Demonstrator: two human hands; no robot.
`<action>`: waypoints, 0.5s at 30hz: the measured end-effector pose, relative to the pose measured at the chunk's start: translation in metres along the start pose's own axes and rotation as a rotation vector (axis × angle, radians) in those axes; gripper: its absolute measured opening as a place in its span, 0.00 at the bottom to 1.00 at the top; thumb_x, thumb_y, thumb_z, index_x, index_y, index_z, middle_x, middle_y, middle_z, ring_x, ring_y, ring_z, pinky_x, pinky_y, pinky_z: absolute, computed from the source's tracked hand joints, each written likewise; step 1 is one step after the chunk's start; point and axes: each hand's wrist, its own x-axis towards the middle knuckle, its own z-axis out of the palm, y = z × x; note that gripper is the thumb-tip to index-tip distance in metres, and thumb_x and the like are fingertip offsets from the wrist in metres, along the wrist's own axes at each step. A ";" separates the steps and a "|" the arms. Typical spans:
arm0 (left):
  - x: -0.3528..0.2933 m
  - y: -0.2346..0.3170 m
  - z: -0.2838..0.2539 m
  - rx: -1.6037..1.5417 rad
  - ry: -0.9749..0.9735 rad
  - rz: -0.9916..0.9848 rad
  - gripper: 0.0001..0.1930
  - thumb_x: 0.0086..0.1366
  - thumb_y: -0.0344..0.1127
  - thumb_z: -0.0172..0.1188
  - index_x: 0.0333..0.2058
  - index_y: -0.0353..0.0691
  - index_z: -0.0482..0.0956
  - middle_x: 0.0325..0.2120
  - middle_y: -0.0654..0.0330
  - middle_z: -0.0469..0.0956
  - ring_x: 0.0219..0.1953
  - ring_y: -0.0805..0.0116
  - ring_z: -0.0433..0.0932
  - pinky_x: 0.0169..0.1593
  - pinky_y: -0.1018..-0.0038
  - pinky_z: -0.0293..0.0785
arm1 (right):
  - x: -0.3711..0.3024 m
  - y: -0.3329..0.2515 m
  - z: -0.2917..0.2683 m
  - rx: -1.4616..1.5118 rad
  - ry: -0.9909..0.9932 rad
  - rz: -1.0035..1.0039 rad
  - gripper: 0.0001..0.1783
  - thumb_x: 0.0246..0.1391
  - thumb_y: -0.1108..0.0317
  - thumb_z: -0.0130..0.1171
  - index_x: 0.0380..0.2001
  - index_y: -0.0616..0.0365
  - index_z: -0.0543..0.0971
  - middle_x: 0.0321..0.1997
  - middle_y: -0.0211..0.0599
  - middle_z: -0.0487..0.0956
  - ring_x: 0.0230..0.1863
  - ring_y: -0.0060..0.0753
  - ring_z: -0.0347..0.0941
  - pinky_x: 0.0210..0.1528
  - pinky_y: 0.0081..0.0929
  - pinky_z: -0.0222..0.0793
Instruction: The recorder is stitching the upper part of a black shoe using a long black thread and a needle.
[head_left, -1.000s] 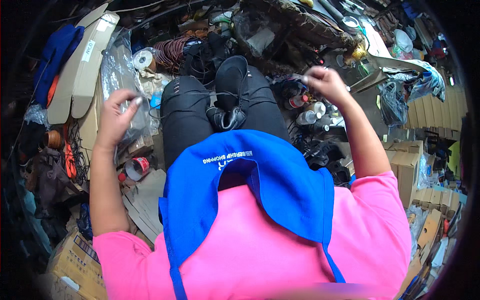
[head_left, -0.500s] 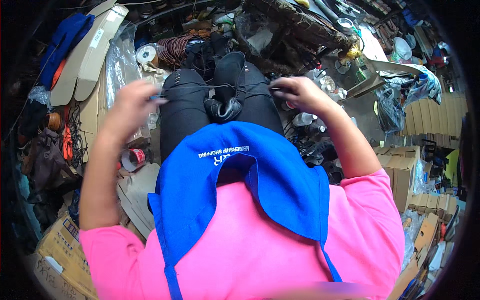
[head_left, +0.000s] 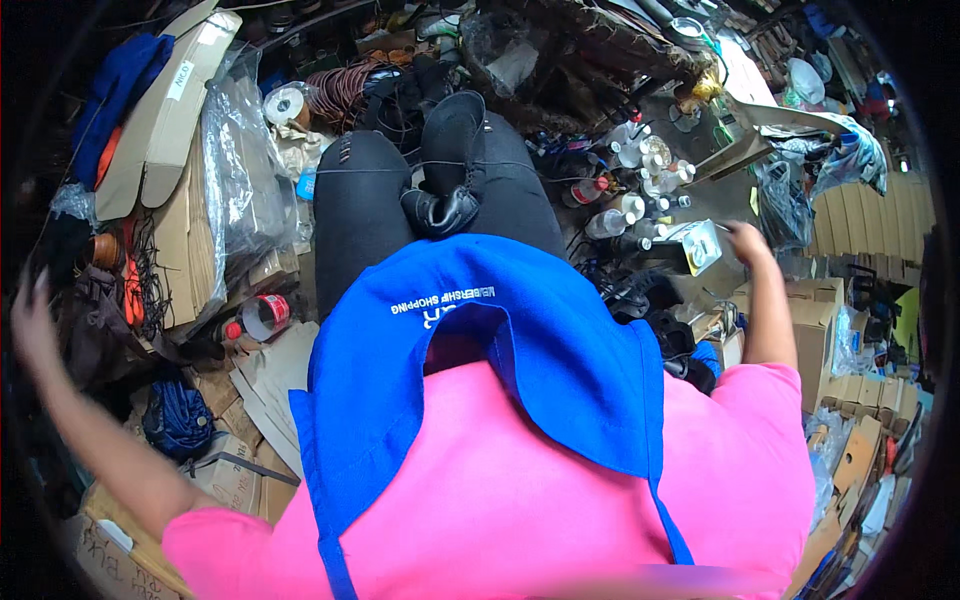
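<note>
A black shoe (head_left: 447, 165) is wedged between my thighs, its rounded shiny toe toward me. Dark thread (head_left: 365, 170) lies drawn straight across both thighs at the shoe. My left hand (head_left: 36, 325) is flung wide to the far left, well away from the shoe; motion smears its fingers, and what they hold cannot be made out. Out to the right, my right hand (head_left: 746, 243) is closed, fingers pinched on what looks like the thread's other end, near a pale square container (head_left: 698, 247).
Several plastic bottles (head_left: 610, 222) stand right of my knees. On the left are cardboard sheets (head_left: 165, 150), clear plastic wrap (head_left: 235, 160), a lying bottle with a red label (head_left: 265, 317) and a white spool (head_left: 287, 105). Cardboard boxes (head_left: 815, 320) are stacked at the right.
Both hands have swept outward from beside my knees, the left to the far left and the right to the right. The slack thread at the shoe is now pulled straight.
</note>
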 end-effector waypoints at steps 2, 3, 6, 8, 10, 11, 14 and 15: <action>-0.017 0.158 0.073 -0.260 -0.081 0.283 0.22 0.57 0.35 0.59 0.50 0.34 0.74 0.46 0.50 0.75 0.51 0.62 0.72 0.56 0.72 0.64 | -0.011 -0.098 0.006 0.078 0.199 -0.515 0.19 0.51 0.72 0.49 0.47 0.49 0.78 0.32 0.47 0.78 0.32 0.41 0.75 0.39 0.35 0.70; -0.038 0.258 0.096 -0.436 -0.180 0.283 0.21 0.54 0.30 0.60 0.49 0.34 0.75 0.46 0.52 0.76 0.52 0.63 0.72 0.56 0.72 0.63 | -0.037 -0.160 -0.016 0.268 0.011 -0.387 0.19 0.51 0.72 0.51 0.47 0.49 0.78 0.37 0.47 0.77 0.35 0.39 0.75 0.41 0.32 0.70; -0.075 0.384 0.124 -0.888 -0.481 0.569 0.22 0.51 0.30 0.63 0.47 0.41 0.77 0.50 0.56 0.73 0.54 0.62 0.70 0.58 0.68 0.63 | -0.065 -0.274 -0.039 0.715 0.142 -0.843 0.14 0.49 0.71 0.60 0.41 0.52 0.80 0.36 0.37 0.78 0.35 0.28 0.75 0.39 0.26 0.71; -0.088 0.429 0.144 -0.933 -0.545 0.703 0.21 0.50 0.32 0.64 0.46 0.42 0.77 0.54 0.55 0.70 0.57 0.59 0.68 0.59 0.67 0.62 | -0.077 -0.322 -0.053 0.679 0.198 -0.980 0.07 0.47 0.74 0.61 0.33 0.59 0.80 0.35 0.34 0.78 0.39 0.26 0.75 0.42 0.25 0.70; -0.089 0.463 0.166 -0.918 -0.524 0.803 0.22 0.48 0.33 0.66 0.45 0.41 0.74 0.53 0.53 0.71 0.56 0.58 0.69 0.58 0.68 0.63 | -0.073 -0.344 -0.059 0.514 0.269 -1.087 0.07 0.46 0.75 0.61 0.32 0.58 0.80 0.34 0.34 0.77 0.37 0.27 0.75 0.41 0.25 0.71; -0.087 0.473 0.169 -0.934 -0.703 0.718 0.23 0.48 0.33 0.67 0.45 0.41 0.74 0.50 0.53 0.72 0.54 0.58 0.70 0.57 0.68 0.64 | -0.069 -0.348 -0.058 0.514 0.269 -1.084 0.07 0.46 0.75 0.61 0.32 0.58 0.80 0.34 0.34 0.77 0.37 0.27 0.75 0.41 0.25 0.71; -0.084 0.486 0.183 -0.929 -0.796 0.728 0.22 0.48 0.34 0.68 0.43 0.40 0.74 0.44 0.54 0.73 0.48 0.57 0.72 0.53 0.68 0.67 | -0.060 -0.351 -0.053 0.581 0.184 -1.068 0.06 0.45 0.74 0.61 0.31 0.57 0.80 0.32 0.34 0.76 0.36 0.30 0.75 0.39 0.25 0.70; -0.084 0.488 0.186 -0.911 -0.708 0.819 0.20 0.48 0.34 0.68 0.41 0.39 0.75 0.40 0.55 0.73 0.45 0.57 0.73 0.51 0.68 0.68 | -0.058 -0.351 -0.052 0.579 0.179 -1.088 0.07 0.44 0.74 0.62 0.30 0.57 0.80 0.31 0.33 0.76 0.36 0.30 0.75 0.39 0.25 0.70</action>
